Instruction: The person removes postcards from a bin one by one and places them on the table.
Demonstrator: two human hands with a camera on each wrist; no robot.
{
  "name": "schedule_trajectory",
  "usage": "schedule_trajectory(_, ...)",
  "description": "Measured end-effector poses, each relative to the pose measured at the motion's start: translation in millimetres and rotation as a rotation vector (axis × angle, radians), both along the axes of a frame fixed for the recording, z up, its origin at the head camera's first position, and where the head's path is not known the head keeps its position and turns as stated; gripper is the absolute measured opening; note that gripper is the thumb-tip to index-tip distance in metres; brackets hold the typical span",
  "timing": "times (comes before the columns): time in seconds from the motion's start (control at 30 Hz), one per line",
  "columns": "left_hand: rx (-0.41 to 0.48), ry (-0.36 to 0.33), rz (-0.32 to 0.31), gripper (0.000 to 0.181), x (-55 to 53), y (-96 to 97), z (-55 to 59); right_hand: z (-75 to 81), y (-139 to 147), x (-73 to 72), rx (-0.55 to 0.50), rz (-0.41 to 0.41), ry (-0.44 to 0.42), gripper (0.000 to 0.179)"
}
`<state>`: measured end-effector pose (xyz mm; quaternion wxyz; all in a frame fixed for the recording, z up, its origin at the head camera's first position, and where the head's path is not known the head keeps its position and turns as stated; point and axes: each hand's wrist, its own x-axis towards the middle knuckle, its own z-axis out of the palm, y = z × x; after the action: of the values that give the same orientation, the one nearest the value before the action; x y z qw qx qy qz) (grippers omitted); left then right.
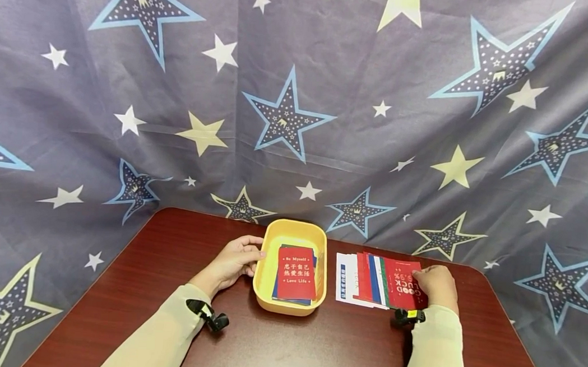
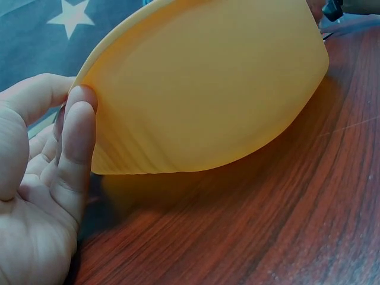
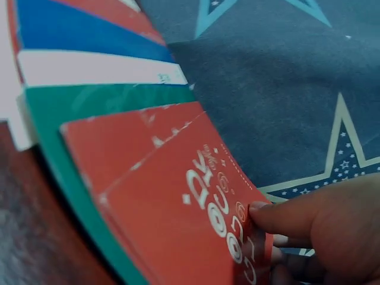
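My left hand (image 1: 236, 263) is at the left side of a yellow plastic basket (image 1: 289, 308), its thumb and fingers pinching the rim. Inside the basket lies a red card (image 1: 296, 273) with Chinese and English print, on top of blue ones. To the right, my right hand (image 1: 438, 286) pinches the right edge of a red "GOOD LUCK" card (image 3: 172, 196), thumb on top and fingers partly hidden below. That card lies at the right end of a fanned row, over a green card (image 3: 65, 107), a white one and a blue card (image 3: 83, 32).
More red cards and a white card with blue print (image 1: 343, 276) form the row's left end, near the basket. Everything rests on a dark red wooden table (image 1: 283, 351). A grey curtain with stars (image 1: 293, 189) hangs along its back edge.
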<state>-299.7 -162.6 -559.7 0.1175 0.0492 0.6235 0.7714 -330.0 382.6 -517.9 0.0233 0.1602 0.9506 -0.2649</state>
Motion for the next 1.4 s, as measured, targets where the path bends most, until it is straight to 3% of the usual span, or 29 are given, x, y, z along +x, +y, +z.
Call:
schedule_trajectory(0.23,0.003,-0.005,0.008,0.056,0.6,0.9,0.1,9.7,-12.6,15.1,-0.006,-0.03,0.023,0.029)
schedule_trajectory(0.47,0.014,-0.007,0.001,0.057,2.5,0.6,1.5,20.6,-22.5,10.6,-0.011,-0.007,0.063,0.03)
schedule_trajectory(0.67,0.023,-0.008,0.001,0.058,3.0,-0.2,2.2,54.4,-59.7,11.2,-0.069,0.157,0.15,0.04)
schedule_trajectory(0.87,0.019,-0.006,0.002,0.057,2.2,-0.1,1.2,84.8,-118.0,20.6,-0.119,0.311,0.166,0.045)
schedule_trajectory(1.23,0.007,-0.007,0.001,0.057,2.5,1.5,0.5,104.9,-209.8,27.7,-0.163,0.504,0.159,0.038)
schedule_trajectory(1.4,0.008,-0.011,0.004,0.057,0.8,0.2,-1.2,117.6,-247.1,25.1,-0.069,0.597,0.146,0.045)
